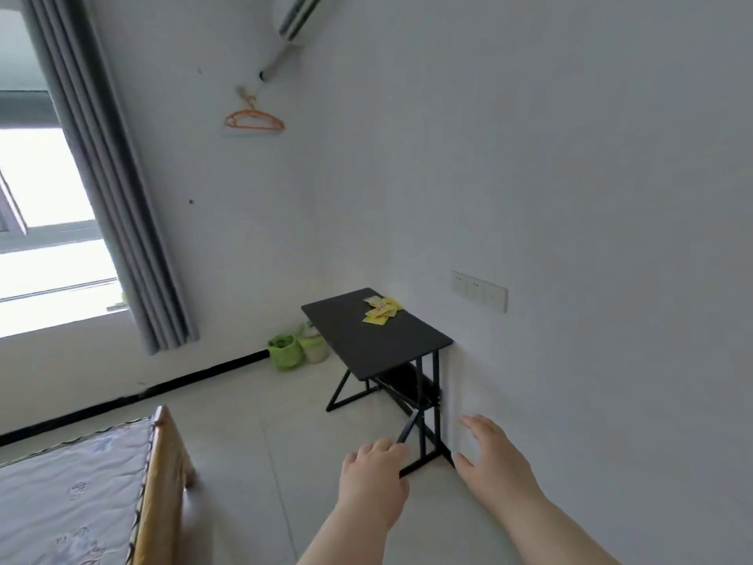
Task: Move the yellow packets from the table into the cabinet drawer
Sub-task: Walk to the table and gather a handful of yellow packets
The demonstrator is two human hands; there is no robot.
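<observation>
Approach step, it seems: nothing's been grabbed yet. The left hand (373, 471) is held loosely curled, the right hand (493, 456) spread, both empty. The yellow packets (382, 309) are piled on the bench (366, 348), far end, 12 o'clock from the hands. A closer reach is called for next.

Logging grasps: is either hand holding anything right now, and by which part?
Nothing is held: left hand and right hand are empty; the yellow packets lie on the table.

Yellow packets (382, 310) lie on the black counter (366, 340); beside it are green buckets (285, 350), grey curtain (114, 177) and orange hanger (253, 120).
</observation>
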